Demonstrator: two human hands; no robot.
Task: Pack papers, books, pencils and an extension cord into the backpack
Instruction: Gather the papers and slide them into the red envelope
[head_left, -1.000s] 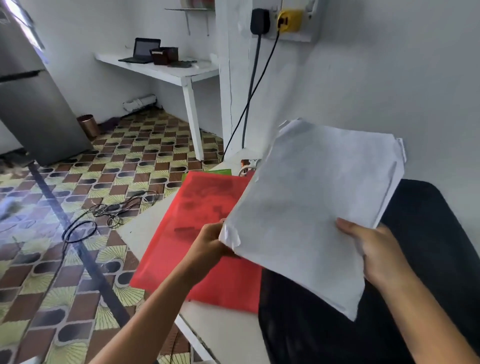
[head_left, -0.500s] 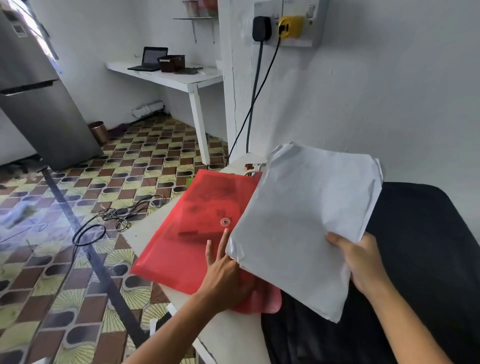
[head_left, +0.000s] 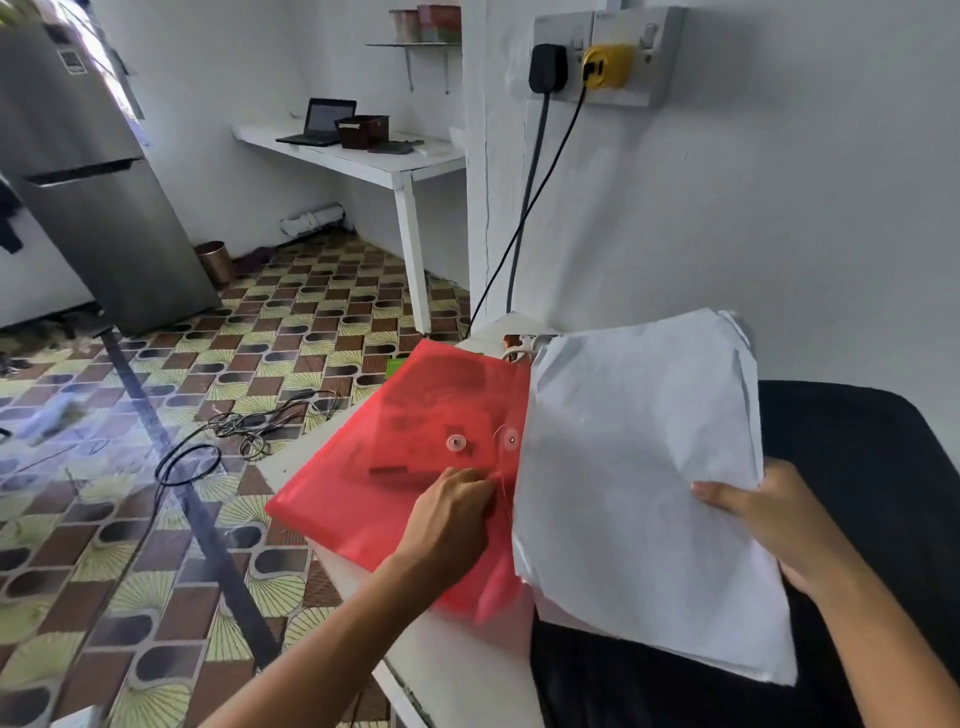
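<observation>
A sheaf of creased white paper sheets (head_left: 644, 483) fills the right centre of the frame, held up off the surface by the right hand (head_left: 779, 519), whose thumb lies across the sheaf's right edge with the other fingers hidden behind it, curled round the sheets. The sheaf's long axis runs from the upper right down toward the lower right corner, tilted a little clockwise, with its top corners bent and dog-eared. It overlaps the right side of a translucent red plastic document envelope with two round string-tie buttons (head_left: 410, 467), which lies flat, its long axis running from the upper centre down toward the lower centre of the frame. The left hand (head_left: 452, 525) rests on that envelope just below the buttons, fingers curled and bunched together at the thin closure string; whether they actually pinch the string cannot be told.

The envelope lies on a white tabletop (head_left: 457, 670) at the lower centre. A black fabric backpack (head_left: 857, 467) lies at the right, under the sheaf. Behind, on a white wall, a black plug (head_left: 548, 67) and a yellow plug (head_left: 605, 65) sit in a socket strip at the upper centre. A steel refrigerator (head_left: 93, 182) stands upper left, on patterned brown-and-yellow floor tiles (head_left: 156, 545) with loose black cables (head_left: 249, 426).
</observation>
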